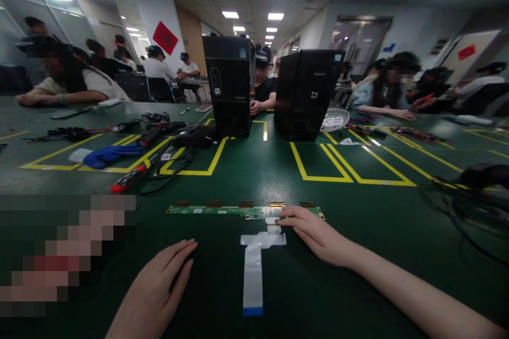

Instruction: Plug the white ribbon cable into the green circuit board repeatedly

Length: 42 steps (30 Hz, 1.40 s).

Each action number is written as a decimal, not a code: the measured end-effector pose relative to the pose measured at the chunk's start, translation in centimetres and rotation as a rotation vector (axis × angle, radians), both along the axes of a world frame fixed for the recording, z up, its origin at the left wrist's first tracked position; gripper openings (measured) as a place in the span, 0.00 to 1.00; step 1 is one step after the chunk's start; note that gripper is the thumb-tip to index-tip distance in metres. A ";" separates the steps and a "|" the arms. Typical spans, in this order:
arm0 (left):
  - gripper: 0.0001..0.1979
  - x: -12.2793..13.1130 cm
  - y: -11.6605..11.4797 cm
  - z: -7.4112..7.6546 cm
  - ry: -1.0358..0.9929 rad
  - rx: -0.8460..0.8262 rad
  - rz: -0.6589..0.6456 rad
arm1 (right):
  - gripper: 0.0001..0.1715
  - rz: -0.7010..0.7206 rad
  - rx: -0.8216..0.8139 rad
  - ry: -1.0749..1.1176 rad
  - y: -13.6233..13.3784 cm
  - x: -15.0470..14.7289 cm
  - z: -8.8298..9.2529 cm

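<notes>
A long, narrow green circuit board [222,211] lies across the dark green tabletop in front of me, with several brownish-gold tabs along its far edge. From its near side a white flat ribbon cable [253,275] runs towards me, folded at the top and blue at its near end. My right hand [314,233] reaches in from the right with fingers stretched out, fingertips at the connector [272,221] where cable and board meet. To the left of the cable rests my left hand [165,275], its fingers extended and holding nothing.
Two black computer towers [228,87] [308,95] stand further back, a person between them. At left lie a red-black screwdriver [129,179], a blue glove [109,155] and black cables [67,134]. More black cables [457,206] lie at right. A pixelated patch covers the left edge.
</notes>
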<state>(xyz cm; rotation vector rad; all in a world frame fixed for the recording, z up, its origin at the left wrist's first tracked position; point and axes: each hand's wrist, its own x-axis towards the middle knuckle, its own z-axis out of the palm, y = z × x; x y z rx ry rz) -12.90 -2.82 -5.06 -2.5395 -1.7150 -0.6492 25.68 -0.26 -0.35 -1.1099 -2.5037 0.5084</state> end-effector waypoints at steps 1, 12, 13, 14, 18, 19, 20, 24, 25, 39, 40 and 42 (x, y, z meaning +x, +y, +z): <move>0.21 0.2 0.2 0.1 -0.013 0.004 0.028 | 0.23 0.004 -0.005 -0.028 0.0 -0.2 0.0; 0.21 0.5 0.7 0.1 -0.030 -0.038 0.024 | 0.30 0.025 -0.052 -0.193 -0.1 -0.6 0.6; 0.22 0.5 0.7 0.2 -0.036 -0.040 0.028 | 0.30 0.023 -0.055 -0.194 0.0 -0.7 0.6; 0.22 0.6 0.7 0.2 -0.041 -0.042 0.029 | 0.30 0.020 -0.060 -0.195 0.0 -0.7 0.5; 0.23 0.7 0.7 0.3 -0.058 -0.055 0.030 | 0.29 0.007 -0.074 -0.192 -0.1 -0.6 0.3; 0.24 0.7 0.7 0.3 -0.063 -0.056 0.031 | 0.29 0.006 -0.072 -0.193 -0.2 -0.6 0.3; 0.24 0.7 0.7 0.3 -0.064 -0.058 0.032 | 0.30 0.006 -0.069 -0.196 -0.2 -0.6 0.3; 0.23 0.6 0.8 0.3 -0.057 -0.064 0.028 | 0.30 0.009 -0.069 -0.219 -0.2 -0.6 0.2; 0.23 0.6 0.8 0.3 -0.054 -0.067 0.029 | 0.30 0.009 -0.073 -0.221 -0.2 -0.6 0.2; 0.21 0.3 1.0 -0.2 -0.037 -0.003 0.004 | 0.33 -0.291 -0.112 -0.332 -6.2 4.0 0.1; 0.21 0.3 1.1 -0.2 -0.034 -0.005 0.005 | 0.33 -0.338 -0.112 -0.349 -6.7 4.5 -0.1; 0.22 0.4 1.1 -0.2 -0.029 -0.021 0.015 | 0.33 -0.432 -0.090 -0.361 -7.7 5.6 -0.6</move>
